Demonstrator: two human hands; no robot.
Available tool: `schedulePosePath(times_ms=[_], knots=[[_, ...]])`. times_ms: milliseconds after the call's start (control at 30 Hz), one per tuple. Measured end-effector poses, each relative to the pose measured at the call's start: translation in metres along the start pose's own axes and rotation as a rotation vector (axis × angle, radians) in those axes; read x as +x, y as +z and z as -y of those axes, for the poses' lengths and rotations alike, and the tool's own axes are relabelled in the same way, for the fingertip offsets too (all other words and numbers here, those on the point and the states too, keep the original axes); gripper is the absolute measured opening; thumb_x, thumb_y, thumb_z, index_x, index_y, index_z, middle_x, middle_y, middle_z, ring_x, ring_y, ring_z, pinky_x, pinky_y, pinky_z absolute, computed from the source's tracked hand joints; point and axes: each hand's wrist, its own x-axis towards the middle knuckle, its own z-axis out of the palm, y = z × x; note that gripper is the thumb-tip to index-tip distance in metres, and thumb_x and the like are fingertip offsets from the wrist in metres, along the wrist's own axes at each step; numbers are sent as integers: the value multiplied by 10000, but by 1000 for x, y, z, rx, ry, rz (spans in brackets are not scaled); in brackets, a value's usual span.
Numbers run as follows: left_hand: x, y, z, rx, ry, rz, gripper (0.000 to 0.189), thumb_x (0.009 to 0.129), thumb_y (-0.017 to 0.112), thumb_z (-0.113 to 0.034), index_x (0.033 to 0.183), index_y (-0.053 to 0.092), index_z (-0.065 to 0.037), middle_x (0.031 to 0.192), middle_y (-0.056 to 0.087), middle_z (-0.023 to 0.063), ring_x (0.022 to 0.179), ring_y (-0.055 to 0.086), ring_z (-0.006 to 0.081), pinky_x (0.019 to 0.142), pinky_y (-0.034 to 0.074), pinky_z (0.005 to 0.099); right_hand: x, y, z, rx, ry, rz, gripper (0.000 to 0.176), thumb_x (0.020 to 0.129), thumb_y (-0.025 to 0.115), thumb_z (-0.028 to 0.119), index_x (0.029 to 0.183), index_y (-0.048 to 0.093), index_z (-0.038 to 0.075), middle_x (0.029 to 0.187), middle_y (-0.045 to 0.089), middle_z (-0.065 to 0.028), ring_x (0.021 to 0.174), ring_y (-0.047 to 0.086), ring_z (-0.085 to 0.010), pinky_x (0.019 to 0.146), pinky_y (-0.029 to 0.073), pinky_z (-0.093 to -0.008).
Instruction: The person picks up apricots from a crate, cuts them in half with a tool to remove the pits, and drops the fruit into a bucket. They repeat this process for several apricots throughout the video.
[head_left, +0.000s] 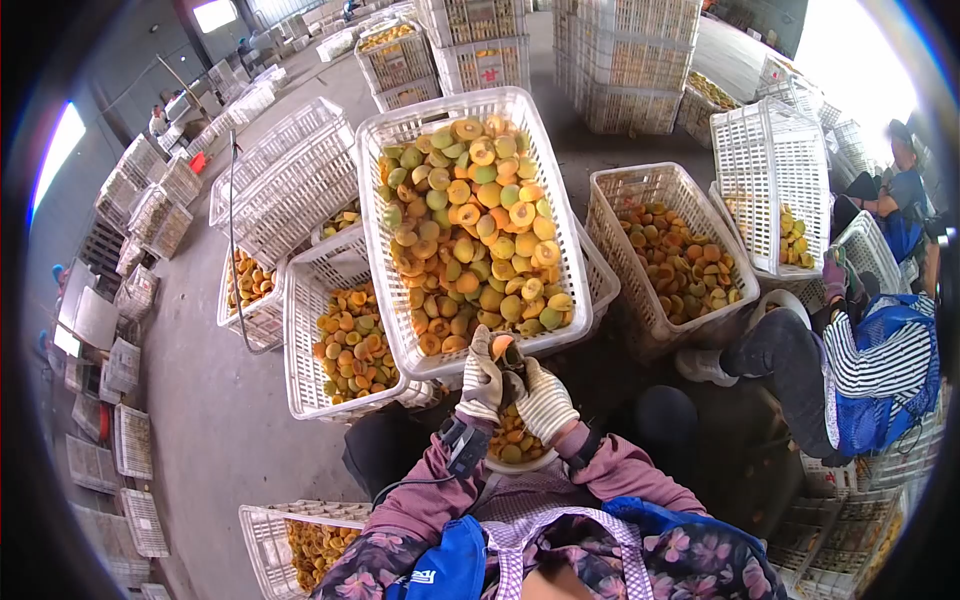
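My left hand [482, 378] and my right hand [541, 398], both in white knit gloves, are together at the near rim of a big white crate [405, 310] full of halved yellow and green apricots [470, 230]. Both hands grip one orange apricot [501, 349] between them. Under my hands a white bowl [518, 463] with pitted fruit rests on my lap.
White crates of fruit stand all round: one at the lower left [300, 370], one at the right [650, 310], one near my left knee [262, 545]. A seated person in a striped top [880, 360] works at the right. Stacked crates [630, 60] stand at the back.
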Motion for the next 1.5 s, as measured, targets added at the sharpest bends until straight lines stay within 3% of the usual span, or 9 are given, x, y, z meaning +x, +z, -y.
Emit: schedulePosePath(times_ms=[100,300,367,500,767,1100,1233,1367,1500], knots=[[5,-1,9,-281,-83,-64,359,936,385,-96,1288,347,-35,1141,511,108,1014,526,200,923,409,262,4,-7,6,-70,-79,-41,257,868,510,238,958,496,-3,820,595,-223,775,560,-413,650,452,-445],[3,9,-10,306,73,-191,250,926,403,-97,1148,447,10,1034,544,93,941,533,161,846,442,253,5,-8,25,-254,-61,30,273,877,469,249,952,481,-12,747,588,-234,698,565,-413,595,446,-473],[7,15,-26,-268,-195,-293,158,934,419,-152,980,512,-33,878,549,48,817,535,136,751,455,263,5,-8,29,-326,31,163,308,880,448,276,999,460,-8,705,589,-231,672,573,-409,586,447,-478],[5,-13,-15,193,-64,-34,274,960,348,-168,1175,399,-7,1020,511,72,916,518,149,869,422,283,3,-1,24,-344,17,172,323,880,432,283,1024,441,-6,672,589,-229,654,576,-412,573,445,-485],[0,26,-49,-275,-290,-203,360,926,457,-369,843,570,-38,754,588,44,687,568,149,678,471,268,6,11,10,-247,22,190,461,893,388,330,1187,387,-26,749,595,-283,735,592,-413,663,465,-478],[26,-41,11,654,191,-20,270,959,344,-154,1072,521,16,929,595,111,839,579,188,753,476,260,10,20,-1,-204,-155,156,235,888,401,174,998,510,-2,833,590,-230,777,568,-359,698,455,-394],[20,-9,-11,192,50,-78,263,873,373,-72,1078,519,7,1043,563,129,973,553,205,797,469,293,12,16,10,-242,16,210,241,900,385,170,1001,516,-5,856,589,-219,801,562,-358,737,461,-369],[22,-25,-16,923,157,100,295,793,415,78,1073,501,45,1022,575,126,920,567,184,777,468,251,13,24,-4,-215,-139,210,278,898,400,194,1050,508,-12,880,586,-217,816,560,-368,748,463,-372],[14,5,-66,537,47,157,251,733,447,70,965,537,40,910,602,127,810,595,214,695,481,267,17,43,-32,-76,-127,304,400,923,380,236,1241,400,-7,1030,571,-236,863,574,-368,751,464,-385]])
